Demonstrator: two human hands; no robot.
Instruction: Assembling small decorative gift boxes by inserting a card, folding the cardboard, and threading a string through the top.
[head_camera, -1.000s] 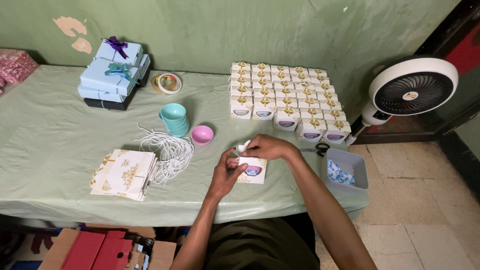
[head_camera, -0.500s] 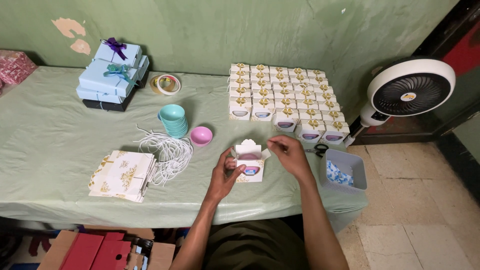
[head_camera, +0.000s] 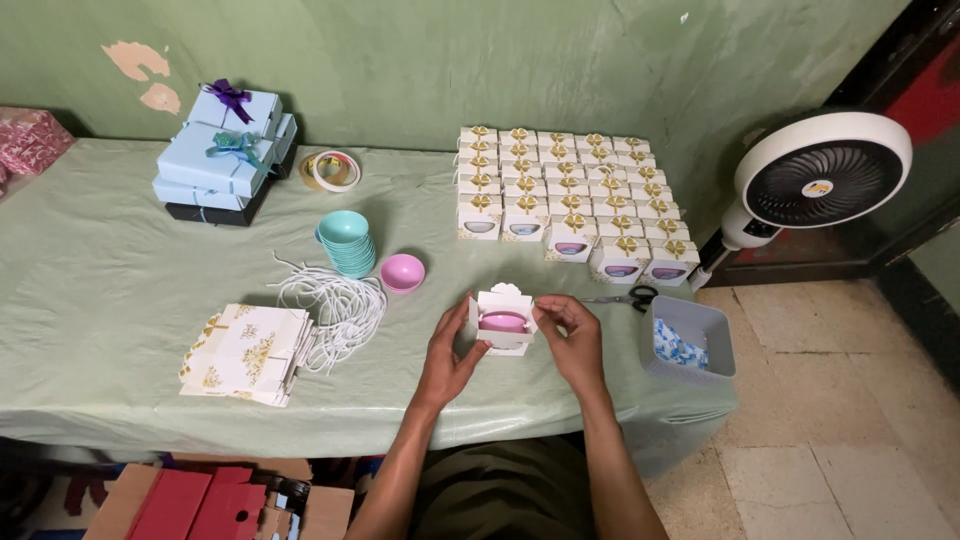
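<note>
A small white gift box (head_camera: 503, 322) with a pink bowl showing through its window stands upright on the green tablecloth (head_camera: 110, 290) near the front edge. My left hand (head_camera: 447, 352) grips its left side and my right hand (head_camera: 572, 337) holds its right side and top flap. A loose pink bowl (head_camera: 402, 272) and a stack of teal bowls (head_camera: 346, 243) sit just beyond, beside a heap of white cord (head_camera: 335, 307). Flat folded white-and-gold box blanks (head_camera: 245, 352) lie to the left.
Several finished white boxes with gold bows (head_camera: 565, 205) stand in rows at the back right. Scissors (head_camera: 625, 297) and a grey bin (head_camera: 687, 341) are at the right edge. Blue gift boxes (head_camera: 222, 155), a tape roll (head_camera: 331, 170), a fan (head_camera: 815, 185) and cardboard boxes (head_camera: 215, 500) surround.
The box, first lying low under both hands, now stands upright facing me. My right hand has drawn back from over it to its right side.
</note>
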